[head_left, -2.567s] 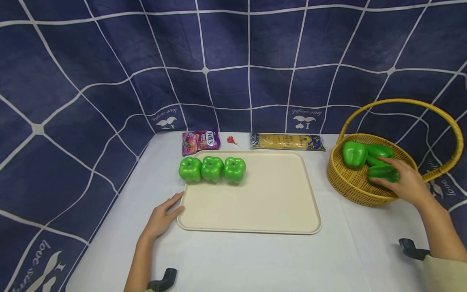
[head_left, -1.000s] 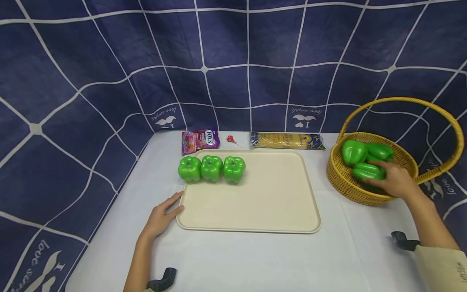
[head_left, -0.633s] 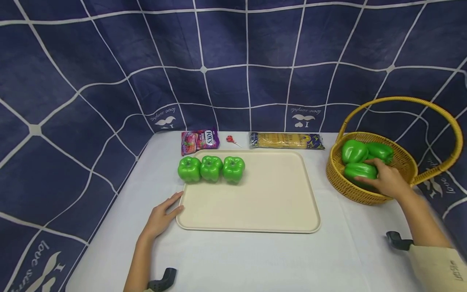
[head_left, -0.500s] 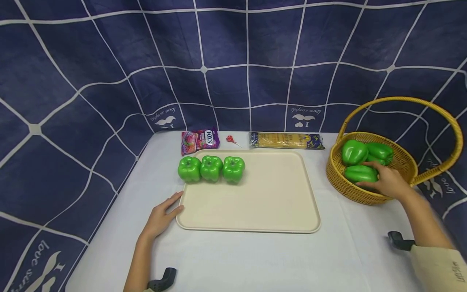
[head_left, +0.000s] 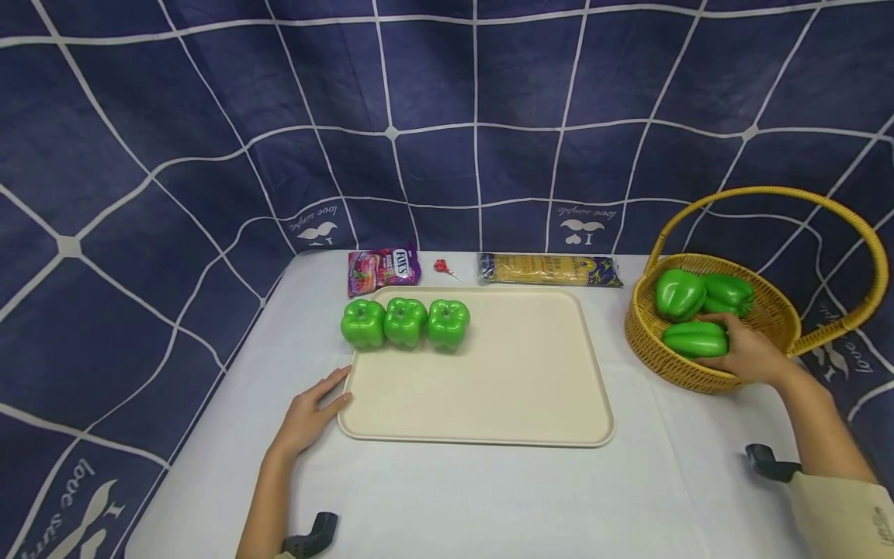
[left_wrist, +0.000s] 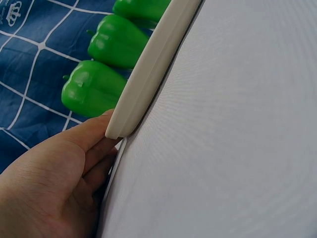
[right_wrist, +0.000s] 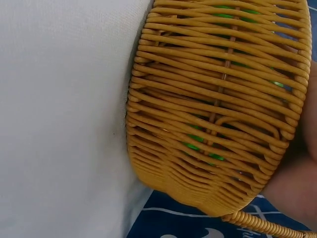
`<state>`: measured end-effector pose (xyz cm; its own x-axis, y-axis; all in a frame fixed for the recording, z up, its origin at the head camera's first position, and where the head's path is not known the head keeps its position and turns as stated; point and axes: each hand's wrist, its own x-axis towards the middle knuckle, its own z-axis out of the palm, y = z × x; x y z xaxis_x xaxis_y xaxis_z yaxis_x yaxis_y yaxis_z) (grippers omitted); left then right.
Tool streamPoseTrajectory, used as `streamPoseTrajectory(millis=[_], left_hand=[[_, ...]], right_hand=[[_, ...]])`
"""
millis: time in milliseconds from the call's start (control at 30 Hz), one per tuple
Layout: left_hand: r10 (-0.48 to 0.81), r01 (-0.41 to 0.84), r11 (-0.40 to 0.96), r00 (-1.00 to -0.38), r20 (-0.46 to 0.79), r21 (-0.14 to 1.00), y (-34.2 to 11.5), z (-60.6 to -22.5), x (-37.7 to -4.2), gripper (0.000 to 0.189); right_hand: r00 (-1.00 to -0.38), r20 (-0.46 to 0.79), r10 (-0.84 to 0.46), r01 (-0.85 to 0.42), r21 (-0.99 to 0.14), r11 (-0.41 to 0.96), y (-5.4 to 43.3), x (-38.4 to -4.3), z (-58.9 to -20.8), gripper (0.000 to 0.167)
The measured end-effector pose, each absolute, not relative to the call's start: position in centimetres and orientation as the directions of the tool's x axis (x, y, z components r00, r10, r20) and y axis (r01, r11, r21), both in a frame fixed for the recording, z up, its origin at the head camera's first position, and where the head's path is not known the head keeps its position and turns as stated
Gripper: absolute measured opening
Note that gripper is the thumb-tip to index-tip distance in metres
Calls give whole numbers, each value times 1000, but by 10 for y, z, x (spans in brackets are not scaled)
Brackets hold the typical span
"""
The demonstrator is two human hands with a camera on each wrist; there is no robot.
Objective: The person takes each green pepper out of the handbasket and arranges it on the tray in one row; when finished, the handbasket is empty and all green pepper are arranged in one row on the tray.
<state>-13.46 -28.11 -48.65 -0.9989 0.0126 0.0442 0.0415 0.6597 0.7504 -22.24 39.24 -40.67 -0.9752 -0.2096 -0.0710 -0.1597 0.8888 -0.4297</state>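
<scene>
My right hand (head_left: 749, 353) reaches into the yellow wicker basket (head_left: 670, 371) and holds the right end of a green bell pepper (head_left: 693, 339), fingers above it and thumb below. Behind it in the basket lie two other green bell peppers, one at left (head_left: 679, 295) and one at right (head_left: 729, 293). In the right wrist view the basket's woven wall (right_wrist: 213, 104) hides the pepper and most of the hand. My left hand (head_left: 307, 419) rests with fairly straight fingers at the left edge of a cream tray (head_left: 482, 373); the left wrist view shows fingertips touching its rim (left_wrist: 148, 74).
Three green bell peppers (head_left: 406, 322) stand in a row at the tray's back left. Behind the tray lie a purple candy bag (head_left: 384, 269), a red lollipop (head_left: 441, 266) and a pack of pasta (head_left: 548, 270). The basket's tall handle (head_left: 789, 192) arches over its right side.
My right hand has moved the front pepper leftward within the basket, and over the last half second the pepper has sunk lower. The left hand and the tray have stayed put.
</scene>
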Motion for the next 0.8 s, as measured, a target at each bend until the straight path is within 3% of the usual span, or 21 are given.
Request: streamPoseTrajectory(millis=[500,800], left_hand=[[9,36,653,-999,40,757,-281,-487,-134,54],[7,27,659,-1000,30,751,-281,-485,-134,53]], right_hand=[[-965,254,-68,-190,-492,850,352,-216,-374,94],[-872,466,-153,-389,-468,794,294,-219,-351,82]])
